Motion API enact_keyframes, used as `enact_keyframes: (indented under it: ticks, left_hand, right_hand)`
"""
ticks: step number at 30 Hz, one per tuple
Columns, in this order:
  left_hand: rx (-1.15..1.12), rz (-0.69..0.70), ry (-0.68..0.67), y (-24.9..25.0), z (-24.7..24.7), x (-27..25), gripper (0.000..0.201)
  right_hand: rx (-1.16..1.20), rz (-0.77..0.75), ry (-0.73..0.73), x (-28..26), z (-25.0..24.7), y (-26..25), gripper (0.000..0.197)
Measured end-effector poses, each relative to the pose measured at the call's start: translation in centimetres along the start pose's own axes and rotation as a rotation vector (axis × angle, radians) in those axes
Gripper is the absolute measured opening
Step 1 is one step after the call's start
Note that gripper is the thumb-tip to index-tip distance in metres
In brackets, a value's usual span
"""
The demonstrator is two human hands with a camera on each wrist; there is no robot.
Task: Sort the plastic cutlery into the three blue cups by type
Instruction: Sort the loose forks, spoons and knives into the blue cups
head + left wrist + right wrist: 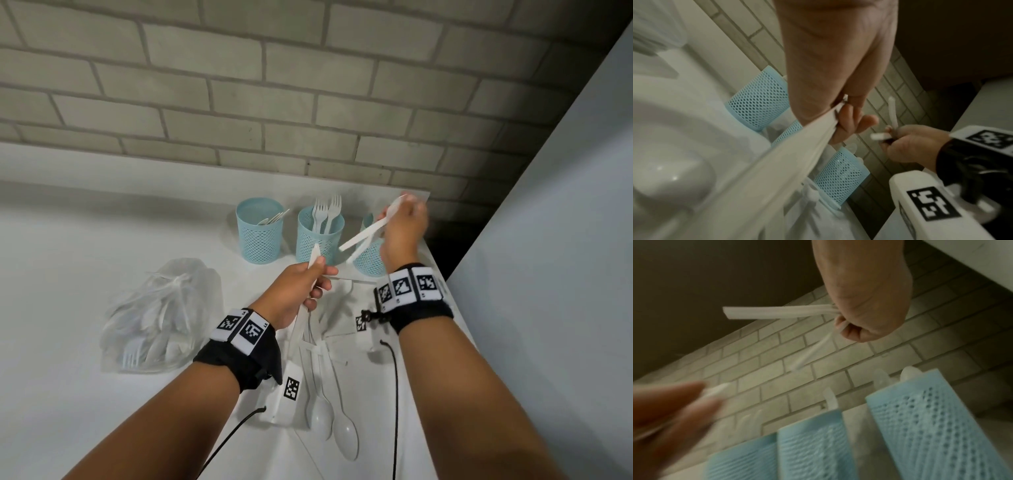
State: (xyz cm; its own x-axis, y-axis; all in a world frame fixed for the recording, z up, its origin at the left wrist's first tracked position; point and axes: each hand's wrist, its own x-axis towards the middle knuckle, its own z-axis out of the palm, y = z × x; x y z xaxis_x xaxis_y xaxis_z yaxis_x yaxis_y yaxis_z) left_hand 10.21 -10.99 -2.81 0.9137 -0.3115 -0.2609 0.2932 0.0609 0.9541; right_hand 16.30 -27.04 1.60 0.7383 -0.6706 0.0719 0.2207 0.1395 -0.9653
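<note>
Three blue mesh cups stand in a row at the back: the left cup (259,234) holds some white pieces, the middle cup (320,238) holds forks (327,209), and the right cup (368,257) is partly hidden. My right hand (394,219) hovers over the right cup and grips two white pieces (777,313); one shows a spoon bowl (397,202). In front of the middle cup, my left hand (317,274) holds long white cutlery (777,159) with a pointed, blade-like tip (315,254). Loose spoons (320,411) lie on the white table below my wrists.
A knotted clear plastic bag (157,315) of white cutlery lies at the left on the table (85,240). A brick wall runs behind the cups. A pale panel (548,240) rises on the right, next to the table's right edge. Black cables hang from both wristbands.
</note>
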Motion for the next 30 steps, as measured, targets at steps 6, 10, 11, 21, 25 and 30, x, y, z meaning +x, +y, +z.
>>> enact_keyframes:
  ticks: [6,10,11,21,25,30]
  left_hand:
    - [-0.041,-0.017,0.036,-0.3,-0.4,0.7,0.033]
    - [-0.054,-0.026,0.050,-0.6,-0.6,1.2,0.032]
    - [-0.053,-0.031,0.052,-0.7,-0.6,1.2,0.032]
    - [-0.261,-0.095,0.008,-0.8,-0.8,2.1,0.030]
    - [-0.234,-0.097,-0.008,-1.1,-1.1,2.0,0.032]
    - [-0.183,-0.089,-0.011,-1.5,-1.3,1.8,0.028]
  right_hand:
    - [0.025,-0.182,0.279,5.3,-1.1,-1.8,0.016]
    - [0.063,-0.184,0.351,7.5,-1.1,-0.9,0.024]
    - [0.041,-0.202,0.352,7.9,-1.1,-0.4,0.021]
    - [-0.141,-0.266,0.324,9.4,-1.9,2.5,0.016]
    - [-0.192,-0.426,0.409,10.1,-2.0,1.3,0.027]
    - [-0.580,-0.650,0.265,9.8,-1.7,2.8,0.036]
